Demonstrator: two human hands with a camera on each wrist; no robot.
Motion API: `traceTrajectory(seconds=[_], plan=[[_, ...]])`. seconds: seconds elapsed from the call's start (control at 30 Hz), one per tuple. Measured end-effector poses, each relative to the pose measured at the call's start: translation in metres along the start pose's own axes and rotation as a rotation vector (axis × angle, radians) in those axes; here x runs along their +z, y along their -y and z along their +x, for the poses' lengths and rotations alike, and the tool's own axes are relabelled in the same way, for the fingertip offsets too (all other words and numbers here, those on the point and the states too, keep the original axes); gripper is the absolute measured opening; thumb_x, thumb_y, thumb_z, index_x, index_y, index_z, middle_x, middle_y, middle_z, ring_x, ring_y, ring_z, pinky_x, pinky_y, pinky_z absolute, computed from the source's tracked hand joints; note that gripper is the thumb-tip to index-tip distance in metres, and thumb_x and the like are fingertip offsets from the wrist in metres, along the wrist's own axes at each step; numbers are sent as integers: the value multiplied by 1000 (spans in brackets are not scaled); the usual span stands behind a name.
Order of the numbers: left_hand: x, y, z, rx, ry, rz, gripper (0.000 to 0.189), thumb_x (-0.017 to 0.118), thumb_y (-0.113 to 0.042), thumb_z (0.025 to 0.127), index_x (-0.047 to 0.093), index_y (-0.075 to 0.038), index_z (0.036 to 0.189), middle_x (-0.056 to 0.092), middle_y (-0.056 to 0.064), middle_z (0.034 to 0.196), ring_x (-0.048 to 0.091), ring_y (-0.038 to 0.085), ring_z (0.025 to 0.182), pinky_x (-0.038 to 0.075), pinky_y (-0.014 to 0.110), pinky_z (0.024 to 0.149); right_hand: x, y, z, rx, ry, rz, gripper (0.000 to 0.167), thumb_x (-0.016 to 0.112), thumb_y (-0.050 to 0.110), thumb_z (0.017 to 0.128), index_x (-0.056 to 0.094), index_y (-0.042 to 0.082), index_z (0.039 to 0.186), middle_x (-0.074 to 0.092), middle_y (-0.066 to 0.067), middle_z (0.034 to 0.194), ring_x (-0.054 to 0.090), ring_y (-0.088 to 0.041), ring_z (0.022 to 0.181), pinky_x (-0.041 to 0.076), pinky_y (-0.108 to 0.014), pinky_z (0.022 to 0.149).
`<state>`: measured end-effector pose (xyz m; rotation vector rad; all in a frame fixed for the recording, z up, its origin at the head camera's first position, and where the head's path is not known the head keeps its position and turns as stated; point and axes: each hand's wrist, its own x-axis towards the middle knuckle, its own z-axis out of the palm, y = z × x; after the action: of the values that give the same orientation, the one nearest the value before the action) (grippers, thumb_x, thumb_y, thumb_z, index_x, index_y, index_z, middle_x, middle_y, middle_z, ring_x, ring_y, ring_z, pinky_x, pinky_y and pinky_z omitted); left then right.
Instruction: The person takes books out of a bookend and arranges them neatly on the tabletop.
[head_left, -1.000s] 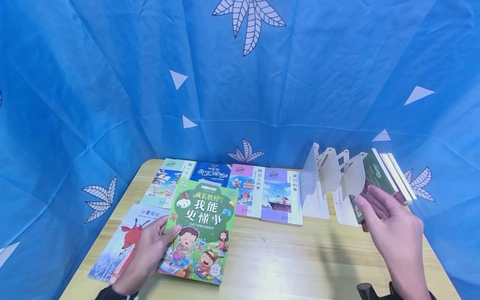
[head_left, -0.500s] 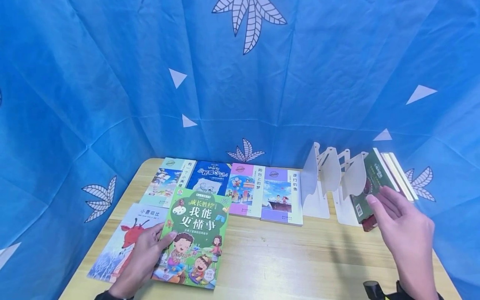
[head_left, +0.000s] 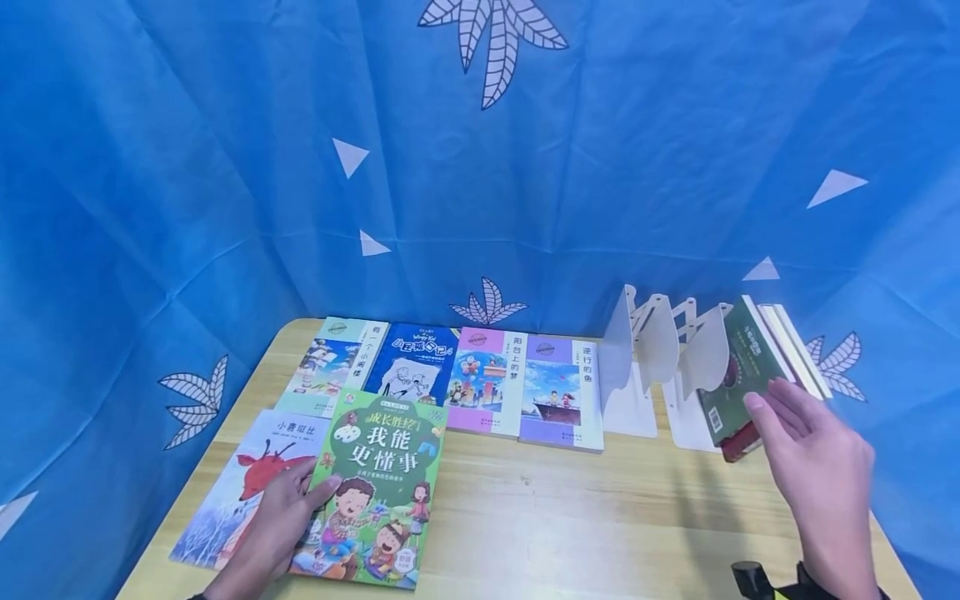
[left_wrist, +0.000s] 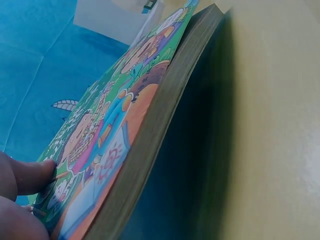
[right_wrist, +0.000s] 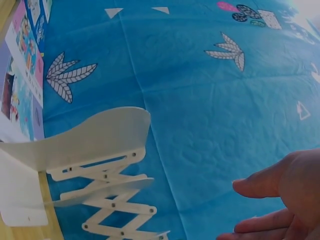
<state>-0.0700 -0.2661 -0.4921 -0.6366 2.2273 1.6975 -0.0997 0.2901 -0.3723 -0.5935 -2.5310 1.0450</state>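
In the head view, my left hand (head_left: 273,521) grips the left edge of a green picture-cover book (head_left: 371,492), thumb on the front cover. The left wrist view shows the thumb (left_wrist: 32,176) on that cover and the book's page edge (left_wrist: 160,125) tilted above the table. On the right, my right hand (head_left: 817,475) is beside a dark green book (head_left: 738,375) that leans in the white expandable bookend (head_left: 705,358). Its thumb and fingers stand apart with nothing visible between them in the right wrist view. Whether the fingertips touch the standing books is hard to tell.
A deer-cover book (head_left: 247,483) lies under my left forearm. Along the back lie a light green book (head_left: 326,367), a blue book (head_left: 412,367), a pink book (head_left: 483,383) and a purple book (head_left: 558,396). A blue curtain (head_left: 450,167) hangs behind the table (head_left: 540,525).
My left hand has moved the green book left and toward me, uncovering more of the blue book. My right hand has drawn slightly right, away from the dark green book, showing more of its cover.
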Motion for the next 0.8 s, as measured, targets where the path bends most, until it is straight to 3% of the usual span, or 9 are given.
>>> traceTrajectory(seconds=[0.2,0.37,0.47,0.53,0.63,0.7,0.77,0.8], plan=[[-4,5,-3,-32,-3,19,68,57,-25,108,26,4,161,64,24,142,76,16,101,65,34,83,1,-4,2,10,-13,-9,60,71,48,96,61,16,145,67,-13,138,55,31,87,44,6,68],[-6,9,-4,-44,2,-5,64,56,-22,108,29,4,160,72,18,130,77,20,98,65,36,81,0,-8,5,11,-17,-39,60,70,49,96,61,15,145,68,-14,136,58,27,91,42,6,65],[-6,11,-2,-52,4,-4,62,55,-21,108,31,4,159,74,15,126,77,19,97,65,35,81,-2,-10,6,11,-28,-59,59,70,49,96,62,17,145,68,-13,135,53,32,85,41,6,64],[-6,12,-1,-61,8,-1,63,56,-21,108,30,5,159,74,15,126,77,19,97,65,35,80,-2,-11,7,18,-30,-94,58,69,51,96,62,20,145,69,-11,134,56,29,88,47,2,70],[-6,12,0,-81,11,8,63,56,-21,108,30,5,159,75,16,124,77,20,95,65,37,79,-2,-12,8,40,-28,-118,58,68,51,97,59,22,147,68,-11,135,72,2,108,56,-20,98],[-6,13,1,-95,13,16,63,56,-21,108,30,5,159,76,16,121,78,21,93,66,38,78,0,-11,7,45,-29,-126,57,66,48,98,58,22,148,67,-12,135,70,-25,121,49,-40,113],[-6,14,2,-110,12,28,64,56,-21,108,29,6,159,77,15,119,78,21,91,66,39,77,1,-10,7,28,-33,-131,55,64,45,100,58,18,148,67,-15,134,62,-42,127,41,-53,117],[-5,14,2,-121,10,32,64,56,-21,108,29,6,159,77,15,118,78,21,91,66,39,77,2,-10,7,21,-34,-135,54,63,44,101,59,17,147,67,-16,134,61,-44,128,40,-55,118]])
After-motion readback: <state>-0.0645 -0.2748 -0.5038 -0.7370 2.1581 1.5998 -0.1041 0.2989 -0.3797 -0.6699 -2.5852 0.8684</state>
